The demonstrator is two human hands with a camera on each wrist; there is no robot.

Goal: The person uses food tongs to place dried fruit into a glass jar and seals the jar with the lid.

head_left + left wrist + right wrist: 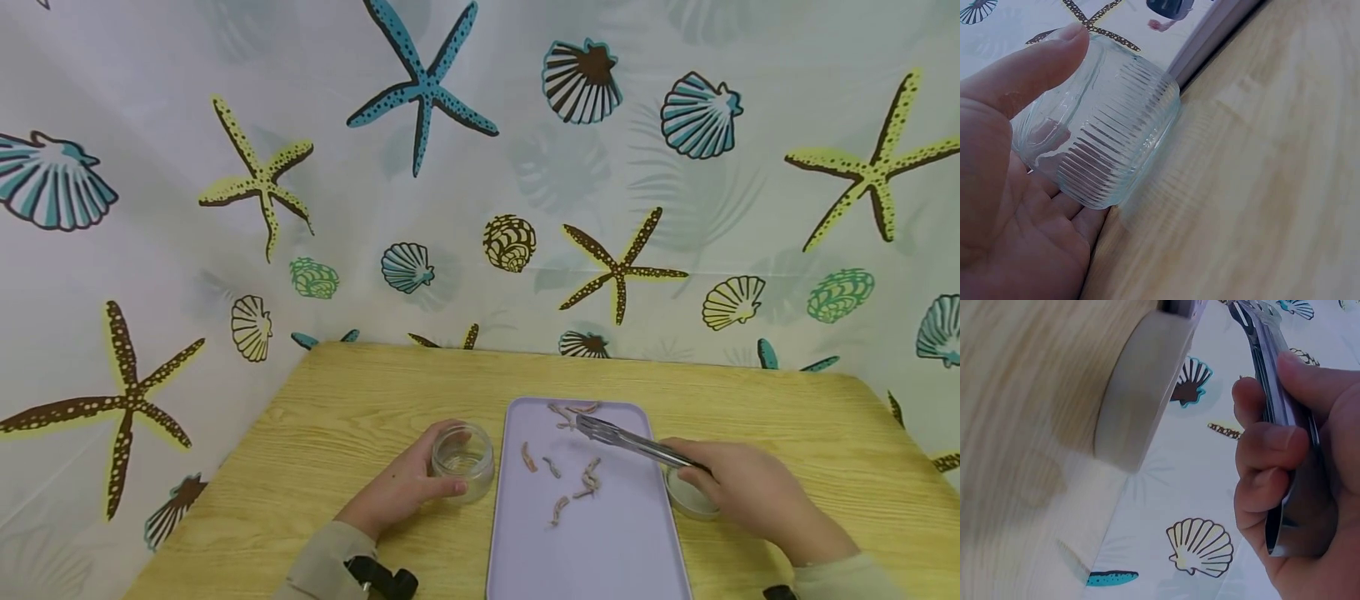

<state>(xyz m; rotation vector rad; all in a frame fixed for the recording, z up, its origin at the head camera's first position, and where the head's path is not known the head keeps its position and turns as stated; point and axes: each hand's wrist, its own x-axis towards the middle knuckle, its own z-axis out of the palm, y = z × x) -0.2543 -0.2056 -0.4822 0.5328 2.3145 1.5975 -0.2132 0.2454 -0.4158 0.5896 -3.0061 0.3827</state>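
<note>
My left hand [401,487] grips a clear glass jar [463,479] standing on the table left of the tray, thumb on the near side and fingers around the far side. In the left wrist view the ribbed jar wall [1110,131] shows, with the thumb against it. A pair of metal tongs [630,442] is held in my right hand [757,492], fingers curled round the handle in the right wrist view. The tongs' tips lie over small brownish, shrivelled strips [558,412] at the tray's far end. More such strips [590,479] are scattered across the lilac tray [592,558].
A round, pale, shallow lid [693,500] sits right of the tray, partly under my right hand; its side [1138,394] shows in the right wrist view. The wood-grain table [420,375] ends at a cloth [465,200] printed with shells and starfish.
</note>
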